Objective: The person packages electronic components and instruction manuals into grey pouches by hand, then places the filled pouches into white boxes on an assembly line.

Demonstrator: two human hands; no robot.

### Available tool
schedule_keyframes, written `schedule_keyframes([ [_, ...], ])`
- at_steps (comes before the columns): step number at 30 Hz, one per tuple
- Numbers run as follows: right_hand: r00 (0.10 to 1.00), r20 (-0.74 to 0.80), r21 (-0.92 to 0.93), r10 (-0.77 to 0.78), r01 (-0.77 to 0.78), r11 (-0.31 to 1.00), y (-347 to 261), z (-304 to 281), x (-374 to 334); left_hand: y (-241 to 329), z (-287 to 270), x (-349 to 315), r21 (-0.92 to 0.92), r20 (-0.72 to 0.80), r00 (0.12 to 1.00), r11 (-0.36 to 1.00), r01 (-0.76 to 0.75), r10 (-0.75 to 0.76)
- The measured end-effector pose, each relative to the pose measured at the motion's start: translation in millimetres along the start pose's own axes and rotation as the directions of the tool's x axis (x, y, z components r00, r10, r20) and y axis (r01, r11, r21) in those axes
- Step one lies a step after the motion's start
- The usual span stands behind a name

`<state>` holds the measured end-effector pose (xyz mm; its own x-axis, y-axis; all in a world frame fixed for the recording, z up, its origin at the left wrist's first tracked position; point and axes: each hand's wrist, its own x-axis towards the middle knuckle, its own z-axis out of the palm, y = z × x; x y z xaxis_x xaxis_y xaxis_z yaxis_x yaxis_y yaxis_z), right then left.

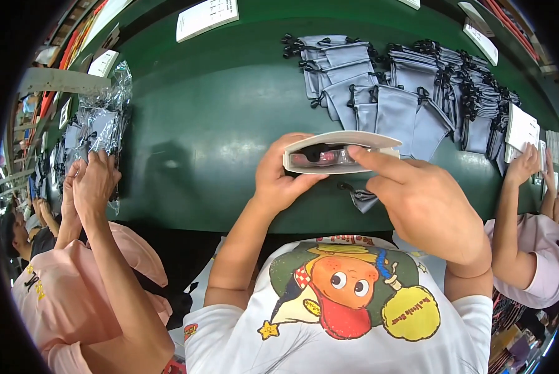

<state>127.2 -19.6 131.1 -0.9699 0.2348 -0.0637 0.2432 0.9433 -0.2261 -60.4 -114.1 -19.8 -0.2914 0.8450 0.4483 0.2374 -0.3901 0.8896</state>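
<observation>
Nearest to us, one small grey pouch [364,199] lies by the table's edge. Above it, our left hand [277,174] pinches the open white box [335,138] between thumb and fingers. Our right hand [432,202] puts its index finger inside, by the clear-wrapped contents [327,157]; we cannot tell if it pinches them. Farther, grey pouches [397,115] lie overlapped on the green table [198,112].

A glossy green tabletop [192,112] shows pale light reflections
</observation>
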Motion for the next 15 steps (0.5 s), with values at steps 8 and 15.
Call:
schedule_keyframes([
  [8,0.965,-0.254,0.255,0.065,0.003,0.967,9.2,-0.1,10.2,2.2,4.9,2.6,0.033,-0.053,0.992,0.992,0.118,-0.116],
  [15,0.749,-0.576,0.707,0.326,0.258,0.659,16.5,5.6,35.1,23.3,24.6,4.1,-0.023,-0.148,0.987,0.998,0.062,-0.065],
])
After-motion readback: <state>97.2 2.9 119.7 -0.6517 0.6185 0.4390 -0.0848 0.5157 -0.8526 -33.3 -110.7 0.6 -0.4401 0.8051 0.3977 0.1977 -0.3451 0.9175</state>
